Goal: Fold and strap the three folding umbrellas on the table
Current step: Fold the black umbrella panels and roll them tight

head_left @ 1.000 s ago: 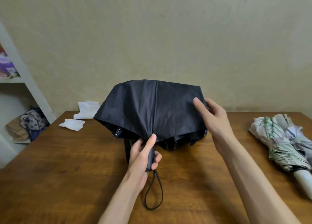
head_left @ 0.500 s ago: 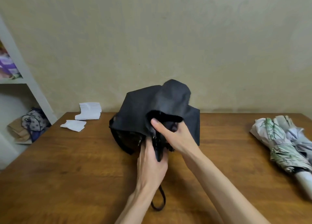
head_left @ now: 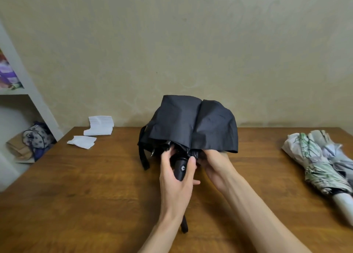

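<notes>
A black folding umbrella [head_left: 193, 123] stands half collapsed in front of me over the wooden table [head_left: 86, 191], its canopy bunched and hanging loose. My left hand [head_left: 177, 178] grips its black handle from below, thumb up along the side. My right hand [head_left: 214, 163] reaches under the canopy's right edge, its fingertips hidden among the fabric and ribs. A black strap [head_left: 144, 157] dangles at the canopy's left. Two more umbrellas lie at the right: a green-leaf patterned umbrella [head_left: 313, 165] and a pale lilac umbrella [head_left: 342, 157] behind it.
White folded papers [head_left: 99, 127] and a smaller white sheet [head_left: 82, 142] lie at the table's back left. A white shelf unit [head_left: 36, 107] stands left of the table with a dotted bag [head_left: 36, 138] inside. A beige wall runs behind.
The canopy has collapsed from spread wide to a bunched dome. My right hand moved from the canopy's outer right side to underneath it by the handle. My left hand kept hold of the handle.
</notes>
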### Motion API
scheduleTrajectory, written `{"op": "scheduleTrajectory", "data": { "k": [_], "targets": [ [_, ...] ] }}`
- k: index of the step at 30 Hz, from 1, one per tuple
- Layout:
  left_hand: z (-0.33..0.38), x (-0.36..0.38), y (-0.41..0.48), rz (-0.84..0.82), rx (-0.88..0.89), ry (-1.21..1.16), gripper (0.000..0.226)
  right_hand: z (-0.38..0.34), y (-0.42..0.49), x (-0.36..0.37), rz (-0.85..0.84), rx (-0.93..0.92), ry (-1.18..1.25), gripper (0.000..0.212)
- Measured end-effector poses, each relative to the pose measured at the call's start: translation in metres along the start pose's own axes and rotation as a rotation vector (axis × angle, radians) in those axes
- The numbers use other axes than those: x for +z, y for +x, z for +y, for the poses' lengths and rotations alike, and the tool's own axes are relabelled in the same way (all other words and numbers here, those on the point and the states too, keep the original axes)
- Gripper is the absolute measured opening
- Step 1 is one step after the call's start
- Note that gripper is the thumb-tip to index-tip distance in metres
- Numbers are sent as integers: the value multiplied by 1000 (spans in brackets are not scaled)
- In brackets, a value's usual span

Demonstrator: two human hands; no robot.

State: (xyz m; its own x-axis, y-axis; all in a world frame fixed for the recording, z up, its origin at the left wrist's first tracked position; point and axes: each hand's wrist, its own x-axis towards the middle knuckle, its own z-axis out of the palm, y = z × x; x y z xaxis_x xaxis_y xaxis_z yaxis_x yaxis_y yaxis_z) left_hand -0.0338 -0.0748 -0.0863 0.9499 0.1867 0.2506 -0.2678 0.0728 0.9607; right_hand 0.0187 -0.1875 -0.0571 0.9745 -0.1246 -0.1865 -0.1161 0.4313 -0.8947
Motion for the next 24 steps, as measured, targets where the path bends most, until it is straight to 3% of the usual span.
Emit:
{"op": "scheduleTrajectory", "data": {
  "k": [3,5,7,10,13,15,18,19,21,24],
  "targets": [
    [9,3,1,81,-212,-208,61,6,1,-3,-25,9,55,12],
    [9,2,5,77,-294,-215,66,6,2,-6,-106,-41,33,18],
    [3,-4,9,116,-289,-151,65,2,-1,-7,-258,-59,-50,23],
    [-12,-14,16,183,-253,-101,62,-20,-4,-22,-372,16,-167,53],
    [-24,-19,17,211,-177,-16,58,-53,2,-49,-350,13,-92,62],
    [-29,-19,17,228,-111,57,56,-71,8,-62,-216,-47,-48,76],
    [-39,-18,20,228,-47,201,53,-81,9,-58,161,-301,-455,62],
    [-42,-18,20,212,-28,257,52,-80,6,-51,218,-372,-595,59],
    [-40,-15,18,200,31,340,46,-72,-1,-32,122,-438,-686,60],
    [-35,-10,12,162,210,565,40,-44,-9,3,-92,-357,-706,79]
  ]
}}
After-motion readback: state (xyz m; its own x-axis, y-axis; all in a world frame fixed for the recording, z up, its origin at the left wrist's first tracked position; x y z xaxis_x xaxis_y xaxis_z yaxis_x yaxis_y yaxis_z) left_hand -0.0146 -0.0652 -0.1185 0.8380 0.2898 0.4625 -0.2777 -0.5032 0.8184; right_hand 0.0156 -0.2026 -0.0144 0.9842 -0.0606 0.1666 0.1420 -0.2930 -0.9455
